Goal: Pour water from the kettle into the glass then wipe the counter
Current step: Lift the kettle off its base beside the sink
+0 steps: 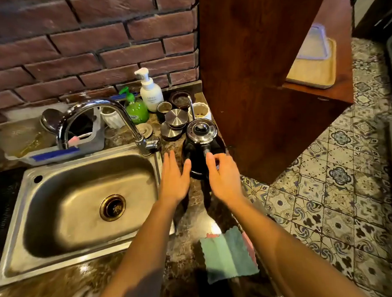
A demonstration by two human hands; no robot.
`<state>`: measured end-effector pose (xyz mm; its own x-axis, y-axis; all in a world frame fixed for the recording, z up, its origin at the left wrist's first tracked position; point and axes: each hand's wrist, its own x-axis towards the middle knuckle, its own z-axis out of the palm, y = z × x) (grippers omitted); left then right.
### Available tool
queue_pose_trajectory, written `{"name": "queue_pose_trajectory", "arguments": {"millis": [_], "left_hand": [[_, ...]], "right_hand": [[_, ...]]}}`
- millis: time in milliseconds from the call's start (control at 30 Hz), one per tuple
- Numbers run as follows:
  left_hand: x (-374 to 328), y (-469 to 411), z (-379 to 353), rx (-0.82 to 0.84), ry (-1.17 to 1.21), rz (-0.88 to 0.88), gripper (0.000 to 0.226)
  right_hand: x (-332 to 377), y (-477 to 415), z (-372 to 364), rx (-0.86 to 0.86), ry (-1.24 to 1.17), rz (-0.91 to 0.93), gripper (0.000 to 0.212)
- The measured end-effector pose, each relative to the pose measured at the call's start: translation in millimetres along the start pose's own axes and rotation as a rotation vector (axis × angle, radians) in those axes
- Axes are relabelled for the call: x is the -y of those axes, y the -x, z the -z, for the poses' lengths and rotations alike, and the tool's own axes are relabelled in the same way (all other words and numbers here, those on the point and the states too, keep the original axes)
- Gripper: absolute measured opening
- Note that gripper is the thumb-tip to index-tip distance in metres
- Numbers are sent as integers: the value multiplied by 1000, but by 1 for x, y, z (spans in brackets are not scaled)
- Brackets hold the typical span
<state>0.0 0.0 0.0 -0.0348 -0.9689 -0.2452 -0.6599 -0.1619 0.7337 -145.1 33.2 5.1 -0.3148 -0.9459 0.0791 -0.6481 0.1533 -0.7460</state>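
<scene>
A black kettle [196, 151] with a shiny steel lid and a thin gooseneck spout stands on the dark marbled counter [189, 219], right of the sink. My left hand [173, 176] is flat and open just left of the kettle, its thumb near the body. My right hand [223, 176] hovers at the kettle's near right side, fingers curled close to the handle, gripping nothing that I can see. A teal cloth [228, 258] with a pink layer under it lies on the counter near me. A clear glass [115, 139] seems to stand behind the tap base, blurred.
A steel sink [80, 206] with a curved tap [111, 116] fills the left. Soap bottles [142, 99], cups and steel lids [175, 124] crowd the counter behind the kettle. A wooden cabinet side [255, 77] rises at the right; patterned floor tiles lie beyond the counter edge.
</scene>
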Motion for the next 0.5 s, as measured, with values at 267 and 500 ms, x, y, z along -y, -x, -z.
{"name": "queue_pose_trajectory", "arguments": {"millis": [267, 500], "left_hand": [[5, -38, -11, 66, 1136, 677, 70], [14, -57, -18, 86, 1361, 747, 68]], "right_hand": [[1, -10, -30, 70, -493, -331, 63], [1, -22, -38, 42, -570, -362, 68]]}}
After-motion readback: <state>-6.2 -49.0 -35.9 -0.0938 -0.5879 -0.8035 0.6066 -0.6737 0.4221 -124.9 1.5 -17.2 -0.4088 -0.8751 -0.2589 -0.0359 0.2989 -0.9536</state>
